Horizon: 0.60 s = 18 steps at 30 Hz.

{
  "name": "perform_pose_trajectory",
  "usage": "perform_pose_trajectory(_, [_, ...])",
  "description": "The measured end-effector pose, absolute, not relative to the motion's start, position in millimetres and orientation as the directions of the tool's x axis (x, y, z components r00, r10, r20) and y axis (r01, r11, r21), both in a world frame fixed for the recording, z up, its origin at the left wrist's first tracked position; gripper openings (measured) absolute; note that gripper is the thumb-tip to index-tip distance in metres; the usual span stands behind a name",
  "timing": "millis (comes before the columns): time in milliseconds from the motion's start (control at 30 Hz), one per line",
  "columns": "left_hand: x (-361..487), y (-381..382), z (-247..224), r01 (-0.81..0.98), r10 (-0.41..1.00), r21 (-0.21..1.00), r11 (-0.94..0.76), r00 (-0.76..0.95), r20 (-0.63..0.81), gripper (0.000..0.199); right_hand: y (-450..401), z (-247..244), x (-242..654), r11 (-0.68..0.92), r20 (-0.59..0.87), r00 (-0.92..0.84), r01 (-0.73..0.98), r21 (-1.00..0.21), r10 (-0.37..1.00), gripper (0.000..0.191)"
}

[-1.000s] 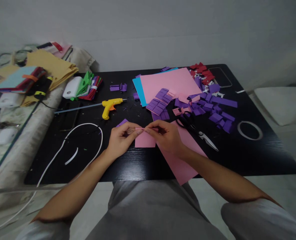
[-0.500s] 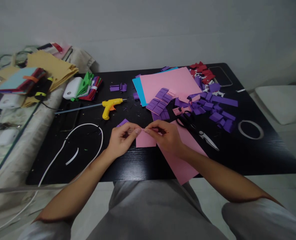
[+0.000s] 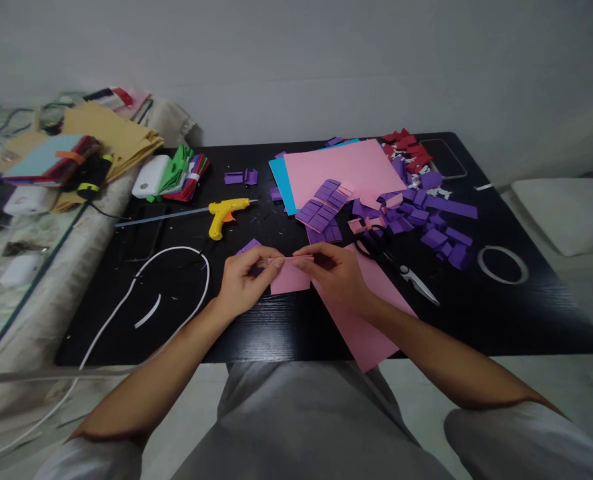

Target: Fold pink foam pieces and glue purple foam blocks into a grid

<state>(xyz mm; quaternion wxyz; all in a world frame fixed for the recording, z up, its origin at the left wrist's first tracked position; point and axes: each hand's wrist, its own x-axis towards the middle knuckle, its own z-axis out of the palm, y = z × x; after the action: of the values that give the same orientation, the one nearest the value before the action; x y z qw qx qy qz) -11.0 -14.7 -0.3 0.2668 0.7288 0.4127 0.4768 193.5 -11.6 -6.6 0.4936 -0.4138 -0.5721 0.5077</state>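
A small pink paper piece (image 3: 290,277) is held up by its top edge near the front of the black table (image 3: 256,337). My left hand (image 3: 246,280) pinches the upper left corner between thumb and fingers. At the upper right corner, my right hand (image 3: 336,277) closes on the same piece. Partly under my right hand and forearm lies a larger pink sheet (image 3: 363,317). Behind my left hand, a purple paper piece (image 3: 249,247) shows in part.
A yellow glue gun (image 3: 222,217) lies left of centre. Open scissors (image 3: 411,277) rest to the right, before purple folded pieces (image 3: 419,215). A pink sheet (image 3: 336,167) lies behind. A white cable (image 3: 121,303) loops at left; a tape ring (image 3: 502,265) is at far right.
The view has shifted slightly. Both hands still hold the small pink piece, and its top edge now shows as a slightly wider strip between the fingers.
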Motion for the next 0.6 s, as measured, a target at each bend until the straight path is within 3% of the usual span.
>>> perform_pose_trajectory(367, [-7.9,-14.6,-1.3,0.373,0.817,0.727,-0.576,0.243,0.523,0.011,-12.0,-8.0,192.1,0.149,0.153,-0.183,-0.034,-0.988,0.971,0.021])
perform_pose_trajectory(600, [-9.8,-15.3,0.2,0.406,0.850,0.748,-0.525,0.195,0.490,0.015,-8.5,-8.2,193.3,0.095,0.107,-0.189,-0.070,-0.993,0.976,0.023])
